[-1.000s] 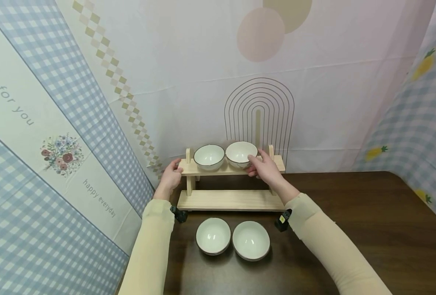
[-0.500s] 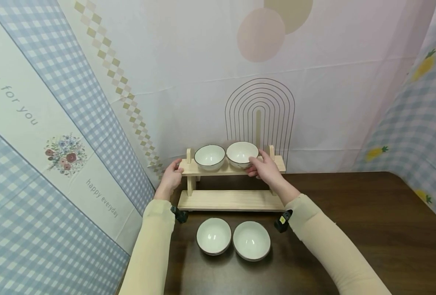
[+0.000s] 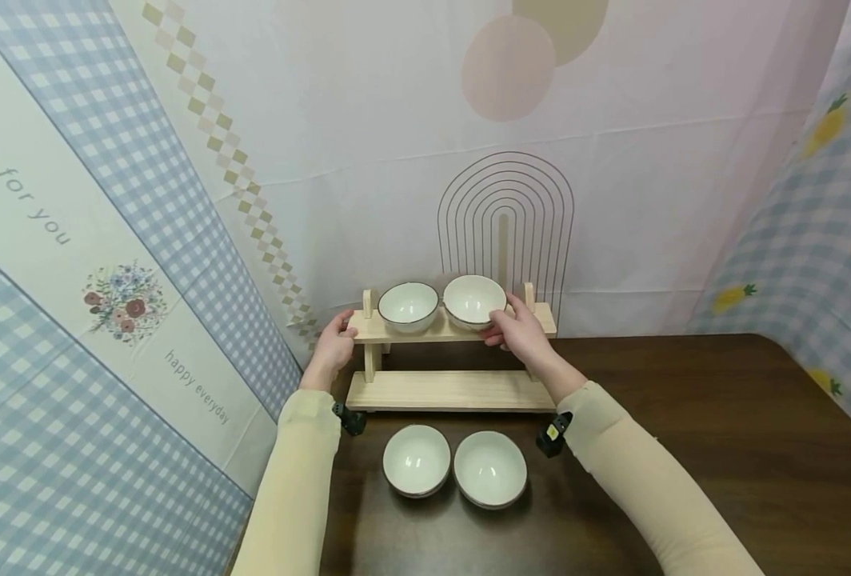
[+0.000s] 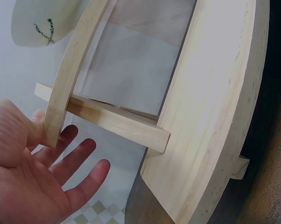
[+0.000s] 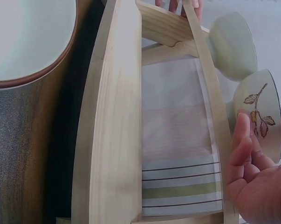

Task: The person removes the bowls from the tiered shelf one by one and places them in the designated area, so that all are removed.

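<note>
A two-tier wooden shelf [image 3: 450,390] stands against the back cloth. My left hand [image 3: 334,346] grips the left end of its upper board; in the left wrist view the other fingers [image 4: 86,147] spread below the board. On that board sit two white bowls with dark rims. My right hand [image 3: 522,330] pinches the right bowl [image 3: 474,300], thumb at the rim and fingers against its outside. A leaf sprig decorates this bowl [image 5: 260,112] in the right wrist view. Close to its left is the other bowl [image 3: 408,307], which neither hand touches.
Two more white bowls, a left one [image 3: 417,461] and a right one [image 3: 490,470], rest side by side on the dark wooden table [image 3: 685,416] before the shelf. Patterned cloths hang behind and at both sides; the checked left cloth [image 3: 202,264] is near the left arm.
The right bowl on the upper board has shifted slightly rightward, and the right thumb has moved to its rim. The left hand keeps its place on the shelf.
</note>
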Tool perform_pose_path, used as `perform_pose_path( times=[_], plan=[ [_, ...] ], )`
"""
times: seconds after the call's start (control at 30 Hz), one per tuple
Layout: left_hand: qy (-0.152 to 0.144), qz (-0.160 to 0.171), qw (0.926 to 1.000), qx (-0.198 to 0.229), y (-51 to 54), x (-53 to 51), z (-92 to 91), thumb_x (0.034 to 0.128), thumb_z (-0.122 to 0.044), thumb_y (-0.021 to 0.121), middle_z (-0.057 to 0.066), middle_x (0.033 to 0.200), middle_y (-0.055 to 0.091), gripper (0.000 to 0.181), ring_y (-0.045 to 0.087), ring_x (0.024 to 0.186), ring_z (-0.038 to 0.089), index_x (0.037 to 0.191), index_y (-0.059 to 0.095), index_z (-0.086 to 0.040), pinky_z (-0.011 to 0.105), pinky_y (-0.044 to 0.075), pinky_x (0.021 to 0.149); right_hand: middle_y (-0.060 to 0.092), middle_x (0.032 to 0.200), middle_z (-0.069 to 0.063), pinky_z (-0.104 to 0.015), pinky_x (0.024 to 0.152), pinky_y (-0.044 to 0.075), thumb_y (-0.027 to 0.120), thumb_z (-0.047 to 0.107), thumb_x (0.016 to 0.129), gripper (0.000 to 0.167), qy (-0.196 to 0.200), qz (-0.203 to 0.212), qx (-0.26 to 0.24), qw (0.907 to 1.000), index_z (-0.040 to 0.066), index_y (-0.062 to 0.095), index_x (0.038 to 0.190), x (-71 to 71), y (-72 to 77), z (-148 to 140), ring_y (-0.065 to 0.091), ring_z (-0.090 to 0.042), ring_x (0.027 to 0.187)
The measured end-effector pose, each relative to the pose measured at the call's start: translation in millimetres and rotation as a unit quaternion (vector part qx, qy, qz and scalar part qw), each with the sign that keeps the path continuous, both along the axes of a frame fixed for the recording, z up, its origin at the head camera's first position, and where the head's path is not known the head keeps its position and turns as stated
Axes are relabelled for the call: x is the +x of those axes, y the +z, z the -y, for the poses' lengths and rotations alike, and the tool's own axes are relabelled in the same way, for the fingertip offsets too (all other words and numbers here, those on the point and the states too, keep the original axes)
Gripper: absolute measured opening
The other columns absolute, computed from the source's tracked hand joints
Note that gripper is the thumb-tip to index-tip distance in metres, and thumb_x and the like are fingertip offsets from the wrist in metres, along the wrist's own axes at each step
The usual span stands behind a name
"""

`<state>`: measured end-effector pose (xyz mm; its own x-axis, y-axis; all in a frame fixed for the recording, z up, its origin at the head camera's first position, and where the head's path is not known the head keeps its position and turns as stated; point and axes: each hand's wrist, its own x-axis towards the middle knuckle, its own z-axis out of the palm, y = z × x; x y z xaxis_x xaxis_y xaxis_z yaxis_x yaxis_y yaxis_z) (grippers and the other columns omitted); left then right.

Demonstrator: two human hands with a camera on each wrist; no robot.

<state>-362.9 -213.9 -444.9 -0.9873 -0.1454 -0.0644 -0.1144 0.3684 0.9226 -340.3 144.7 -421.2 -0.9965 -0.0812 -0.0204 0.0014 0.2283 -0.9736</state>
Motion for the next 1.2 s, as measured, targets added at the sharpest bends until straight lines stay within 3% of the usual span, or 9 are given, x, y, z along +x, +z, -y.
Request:
perform_pose_path(
  times=[0.2, 0.43, 0.67, 1.0, 1.2],
  plan=[
    [0.004, -0.002, 1.0000, 0.003, -0.1, -0.5, -1.7, 0.1155, -0.012, 0.043, 0.020, 0.159, 0.044, 0.054, 0.052, 0.127, 0.037, 0.169, 0.036, -0.015, 0.046, 0.051, 0.091, 0.080, 0.101, -0.016, -0.027, 0.071, 0.050, 0.046, 0.023, 0.107, 0.074, 0.005, -0.006, -0.007, 0.9999, 0.011, 0.015, 0.173, -4.5, -3.7, -2, 0.074, -0.015, 0.080],
    [0.007, -0.004, 1.0000, -0.002, -0.8, 0.1, -1.3, 0.1155, -0.013, 0.043, 0.020, 0.159, 0.044, 0.054, 0.053, 0.126, 0.035, 0.169, 0.035, -0.016, 0.041, 0.050, 0.087, 0.080, 0.100, -0.014, -0.031, 0.074, 0.052, 0.046, 0.021, 0.107, 0.074, 0.006, -0.011, -0.011, 0.9999, 0.012, 0.015, 0.173, -7.7, -9.2, -2, 0.075, -0.018, 0.083],
    [0.003, -0.002, 1.0000, 0.001, -1.7, -0.3, -1.0, 0.1159, -0.014, 0.043, 0.020, 0.161, 0.042, 0.054, 0.050, 0.132, 0.036, 0.169, 0.034, -0.015, 0.045, 0.050, 0.094, 0.079, 0.098, -0.014, -0.028, 0.071, 0.050, 0.046, 0.019, 0.106, 0.072, 0.002, -0.015, -0.020, 0.9997, 0.012, 0.018, 0.172, -8.5, -11.5, -2, 0.074, -0.017, 0.081],
    [-0.004, 0.006, 0.9997, 0.022, -1.3, -3.0, 1.2, 0.1157, -0.012, 0.042, 0.021, 0.162, 0.039, 0.055, 0.050, 0.126, 0.034, 0.170, 0.032, -0.013, 0.035, 0.045, 0.081, 0.078, 0.100, -0.015, -0.031, 0.073, 0.052, 0.047, 0.020, 0.107, 0.071, 0.001, -0.021, -0.023, 0.9995, 0.013, 0.019, 0.172, -4.3, -12.7, -2, 0.074, -0.016, 0.082],
    [-0.009, 0.009, 0.9996, 0.023, -0.3, -2.0, -0.1, 0.1161, -0.013, 0.042, 0.022, 0.163, 0.038, 0.055, 0.049, 0.131, 0.036, 0.170, 0.031, -0.014, 0.045, 0.049, 0.093, 0.079, 0.101, -0.014, -0.032, 0.076, 0.053, 0.048, 0.021, 0.107, 0.071, -0.003, -0.013, -0.034, 0.9993, 0.014, 0.020, 0.172, -0.9, -11.3, -3, 0.074, -0.015, 0.082]
  ],
)
